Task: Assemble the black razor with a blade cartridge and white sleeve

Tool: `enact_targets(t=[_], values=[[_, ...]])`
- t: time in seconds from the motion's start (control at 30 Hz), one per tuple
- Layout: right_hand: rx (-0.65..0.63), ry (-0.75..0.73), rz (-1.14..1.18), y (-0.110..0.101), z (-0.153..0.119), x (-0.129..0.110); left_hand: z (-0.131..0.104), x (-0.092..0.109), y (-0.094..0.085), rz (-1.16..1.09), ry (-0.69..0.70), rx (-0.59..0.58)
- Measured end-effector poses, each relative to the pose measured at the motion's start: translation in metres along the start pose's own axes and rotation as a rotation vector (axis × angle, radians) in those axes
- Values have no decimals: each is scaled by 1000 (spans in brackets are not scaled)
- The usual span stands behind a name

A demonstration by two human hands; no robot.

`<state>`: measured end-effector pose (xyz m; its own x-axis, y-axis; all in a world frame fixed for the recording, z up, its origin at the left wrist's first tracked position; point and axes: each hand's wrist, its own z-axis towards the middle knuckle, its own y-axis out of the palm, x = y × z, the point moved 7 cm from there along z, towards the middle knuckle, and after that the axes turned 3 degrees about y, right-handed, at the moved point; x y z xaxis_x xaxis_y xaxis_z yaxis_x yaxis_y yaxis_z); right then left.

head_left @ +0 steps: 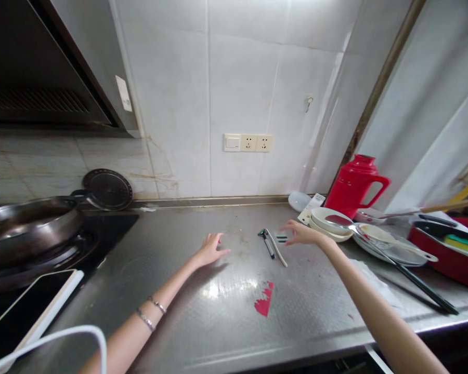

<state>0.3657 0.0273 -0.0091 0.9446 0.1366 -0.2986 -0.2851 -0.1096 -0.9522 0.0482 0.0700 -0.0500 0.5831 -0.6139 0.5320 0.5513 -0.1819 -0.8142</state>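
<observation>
My left hand (pixel 211 250) hovers low over the steel counter (pixel 179 322), its fingers apart and nothing in them. To the right, my right hand (pixel 302 232) is also open, thumb and fingers spread. Just left of its fingertips lie two small dark green pieces (pixel 282 239), too small to name. Beside them a slim, slightly curved grey-white strip (pixel 276 248) lies close against a thin tool with a dark green-black head and grey handle (pixel 267 244), like a razor or peeler. Nearer the front edge is a torn red scrap (pixel 264 301).
At right stand a red thermos jug (pixel 351 187), stacked bowls (pixel 329 221), a ladle with a black handle (pixel 421 288), a slotted spoon (pixel 398 241) and a red pot (pixel 444 254). A pan (pixel 31 228) sits on the left hob, near a white-edged device (pixel 35 311) with a cable.
</observation>
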Motion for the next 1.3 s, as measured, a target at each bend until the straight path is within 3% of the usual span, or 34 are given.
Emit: enact_targets(t=[0.1, 0.2, 0.4, 0.6, 0.77, 0.87, 1.1, 1.3], values=[[-29, 84, -28, 9, 4, 36, -7, -13, 1, 18, -6, 8], [-69, 137, -22, 26, 8, 53, -10, -18, 4, 23, 2, 12], [-116, 200, -4, 45, 9, 63, -11, -21, 2, 18, -1, 33], [-10, 155, 28, 26, 9, 55, -14, -27, -2, 16, 21, 59], [143, 108, 11, 5, 20, 15, -19, -36, -11, 30, 6, 120], [204, 137, -7, 6, 31, -23, -21, -43, -22, 75, -41, 164], [187, 67, -68, 50, 57, -123, -32, -78, -51, 177, -277, 148], [125, 67, -148, 93, 72, -159, -43, -96, -58, 243, -311, 84]])
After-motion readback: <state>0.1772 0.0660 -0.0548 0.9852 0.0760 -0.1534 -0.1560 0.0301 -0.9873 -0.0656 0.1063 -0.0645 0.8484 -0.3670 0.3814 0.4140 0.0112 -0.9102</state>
